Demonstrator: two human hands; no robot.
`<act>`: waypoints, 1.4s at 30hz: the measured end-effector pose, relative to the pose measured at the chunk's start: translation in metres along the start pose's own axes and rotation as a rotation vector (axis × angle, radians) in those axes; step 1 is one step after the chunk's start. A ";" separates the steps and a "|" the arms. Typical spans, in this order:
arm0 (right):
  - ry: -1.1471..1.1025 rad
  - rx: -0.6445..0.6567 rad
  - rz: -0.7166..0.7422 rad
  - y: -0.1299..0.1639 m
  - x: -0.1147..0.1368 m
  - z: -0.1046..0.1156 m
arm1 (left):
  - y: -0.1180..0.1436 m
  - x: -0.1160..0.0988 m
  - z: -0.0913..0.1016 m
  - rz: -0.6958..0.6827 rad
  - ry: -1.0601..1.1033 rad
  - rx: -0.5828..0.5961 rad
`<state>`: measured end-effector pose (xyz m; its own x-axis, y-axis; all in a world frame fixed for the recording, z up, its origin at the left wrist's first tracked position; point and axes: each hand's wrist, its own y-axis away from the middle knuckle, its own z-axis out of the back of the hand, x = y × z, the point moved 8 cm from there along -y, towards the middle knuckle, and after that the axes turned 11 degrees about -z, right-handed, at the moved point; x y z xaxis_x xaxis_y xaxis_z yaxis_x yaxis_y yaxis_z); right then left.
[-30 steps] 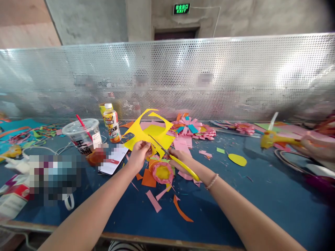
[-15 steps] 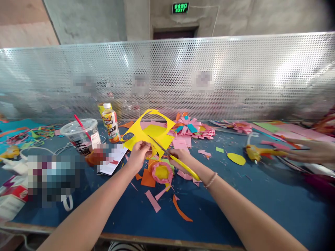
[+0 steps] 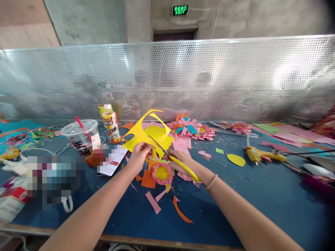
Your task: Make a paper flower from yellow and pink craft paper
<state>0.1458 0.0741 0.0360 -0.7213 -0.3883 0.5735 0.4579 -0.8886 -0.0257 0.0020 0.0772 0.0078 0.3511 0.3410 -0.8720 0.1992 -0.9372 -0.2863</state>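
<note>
Two bare hands are seen in the head view, meeting over the middle of the blue table (image 3: 261,209). The left hand (image 3: 139,157) is closed, its fingers pinching the lower edge of a yellow paper sheet (image 3: 146,134), which is held tilted up above the tabletop with curved pieces already cut out of it. The right hand (image 3: 180,160) is wrapped around the yellow handles of a pair of scissors (image 3: 171,157), whose blades are parted a little and pushed into the sheet's lower right part. Just below both hands, a pink and yellow paper flower (image 3: 162,173) is lying on the table, with orange and pink scraps (image 3: 180,211) scattered toward the near edge.

Toward the left side, a plastic cup (image 3: 81,136) with a red straw is placed near a small juice bottle (image 3: 110,123). More paper flowers (image 3: 191,129) are gathered by the far edge, along the perforated metal screen (image 3: 235,76). To the right of the hands, a yellow oval cutout (image 3: 236,159) is lying flat, and a yellow glue gun (image 3: 259,154) is resting beyond it, well apart from both hands.
</note>
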 end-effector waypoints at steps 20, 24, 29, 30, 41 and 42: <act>-0.032 -0.069 -0.052 -0.003 -0.007 0.003 | 0.000 0.002 -0.001 0.031 0.032 0.017; 0.003 -0.042 -0.012 -0.001 -0.002 0.003 | 0.001 0.003 -0.003 0.022 0.000 0.048; -0.005 -0.030 0.010 -0.002 -0.001 0.001 | 0.003 0.007 -0.007 0.029 -0.036 0.083; -0.003 -0.041 0.008 -0.003 -0.003 0.001 | 0.003 0.007 -0.007 0.033 -0.034 0.079; -0.078 -0.101 0.033 -0.010 -0.016 0.002 | 0.007 0.005 -0.009 0.042 -0.196 0.197; -0.082 -0.100 0.039 -0.011 -0.018 0.003 | 0.007 -0.001 -0.005 -0.005 -0.285 0.193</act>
<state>0.1549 0.0918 0.0282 -0.6572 -0.4057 0.6352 0.4278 -0.8947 -0.1288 0.0074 0.0710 0.0083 0.0755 0.3370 -0.9385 0.0142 -0.9414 -0.3370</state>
